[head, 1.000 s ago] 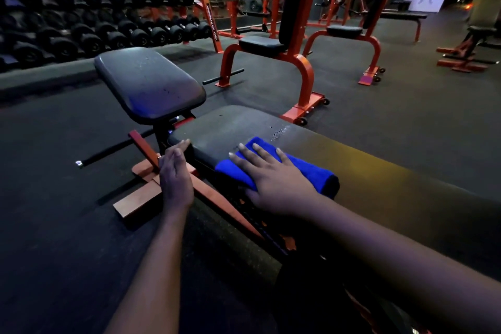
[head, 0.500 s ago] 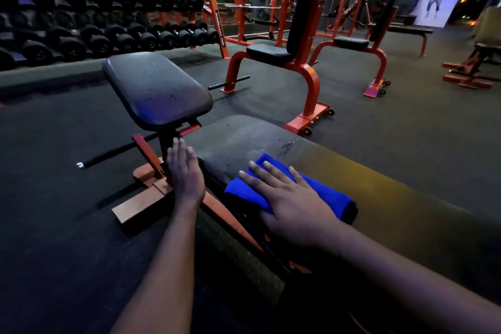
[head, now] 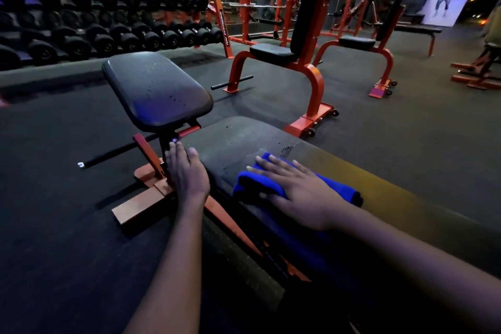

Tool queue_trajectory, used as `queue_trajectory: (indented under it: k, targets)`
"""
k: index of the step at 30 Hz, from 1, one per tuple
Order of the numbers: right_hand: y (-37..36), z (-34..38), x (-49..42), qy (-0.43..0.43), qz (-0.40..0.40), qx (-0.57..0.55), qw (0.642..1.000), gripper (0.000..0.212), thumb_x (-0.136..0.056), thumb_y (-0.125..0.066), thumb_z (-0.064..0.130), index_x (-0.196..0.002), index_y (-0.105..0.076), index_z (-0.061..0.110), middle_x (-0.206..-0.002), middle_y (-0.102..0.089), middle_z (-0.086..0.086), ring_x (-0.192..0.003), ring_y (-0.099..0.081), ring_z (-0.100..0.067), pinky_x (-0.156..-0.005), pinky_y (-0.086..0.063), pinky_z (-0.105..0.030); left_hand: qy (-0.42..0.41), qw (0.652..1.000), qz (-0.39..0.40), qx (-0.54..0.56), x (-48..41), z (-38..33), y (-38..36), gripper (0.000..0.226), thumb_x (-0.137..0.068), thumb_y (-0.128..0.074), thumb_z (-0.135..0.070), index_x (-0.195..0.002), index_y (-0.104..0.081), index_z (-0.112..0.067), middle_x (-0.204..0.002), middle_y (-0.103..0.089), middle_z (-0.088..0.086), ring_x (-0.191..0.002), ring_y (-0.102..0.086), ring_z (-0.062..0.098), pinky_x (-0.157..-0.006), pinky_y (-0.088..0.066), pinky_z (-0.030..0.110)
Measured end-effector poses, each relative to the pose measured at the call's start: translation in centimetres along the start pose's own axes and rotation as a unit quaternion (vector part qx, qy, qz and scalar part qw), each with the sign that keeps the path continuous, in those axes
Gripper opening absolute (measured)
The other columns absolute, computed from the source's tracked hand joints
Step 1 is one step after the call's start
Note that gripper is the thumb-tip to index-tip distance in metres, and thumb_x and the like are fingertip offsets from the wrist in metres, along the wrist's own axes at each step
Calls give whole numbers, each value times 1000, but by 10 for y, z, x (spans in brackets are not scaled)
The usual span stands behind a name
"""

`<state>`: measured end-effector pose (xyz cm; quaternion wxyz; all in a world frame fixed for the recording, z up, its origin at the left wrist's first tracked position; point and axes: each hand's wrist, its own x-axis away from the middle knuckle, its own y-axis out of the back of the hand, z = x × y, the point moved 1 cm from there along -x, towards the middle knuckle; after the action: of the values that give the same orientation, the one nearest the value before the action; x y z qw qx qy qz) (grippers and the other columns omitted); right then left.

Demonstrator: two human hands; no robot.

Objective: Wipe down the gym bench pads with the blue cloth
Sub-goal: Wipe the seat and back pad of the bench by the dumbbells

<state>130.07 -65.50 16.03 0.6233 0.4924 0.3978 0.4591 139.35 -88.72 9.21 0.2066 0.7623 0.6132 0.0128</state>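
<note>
On the long pad (head: 244, 141), we press our right hand (head: 295, 192) flat, fingers straight, on the folded cloth (head: 339, 188) so it rubs the top. Our left hand (head: 187, 171), flat too, sits at the pad's edge, maybe to steady us. We think the seat pad (head: 157, 89) comes next.

Both hands lie flat with straight fingers, left (head: 187, 173) beside right (head: 295, 192).
</note>
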Motion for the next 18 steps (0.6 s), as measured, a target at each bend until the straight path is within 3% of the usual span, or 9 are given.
queue_trajectory:
  k: [5,9,14,18]
  targets:
    - [17,-65,-48,-104,-1,19,994,60,-103,-41,43,-157,-14,35,-165,-7,12,-151,-3,-5,-121,-3,-32,3,1000,-15,5,2,-3,-6,53,-107,-29,-26,-153,-21,-1,-164,-7,11,-152,-2,21,-121,2,29]
    - [24,-99,-72,-206,-28,-23,978,58,-101,-40,47,-155,-23,35,-163,-21,5,-150,-17,-16,-121,-17,-44,3,1000,-7,-10,3,-3,-3,55,-108,-26,-30,-154,-18,-1,-164,-5,10,-152,-1,20,-122,2,30]
    - [13,-72,-30,-142,1,29,989,61,-102,-36,51,-155,-5,43,-164,3,16,-151,6,-5,-123,0,-46,5,1000,-3,-7,5,-4,-2,56,-108,-25,-33,-155,-17,-4,-165,-5,7,-152,0,19,-122,2,30]
    - [12,-60,16,-48,26,10,998,53,-95,-28,62,-140,1,64,-157,11,29,-146,16,4,-120,7,-36,9,1000,-7,-16,5,-1,-3,57,-107,-23,-36,-155,-16,-7,-165,-4,4,-152,2,16,-121,3,30]
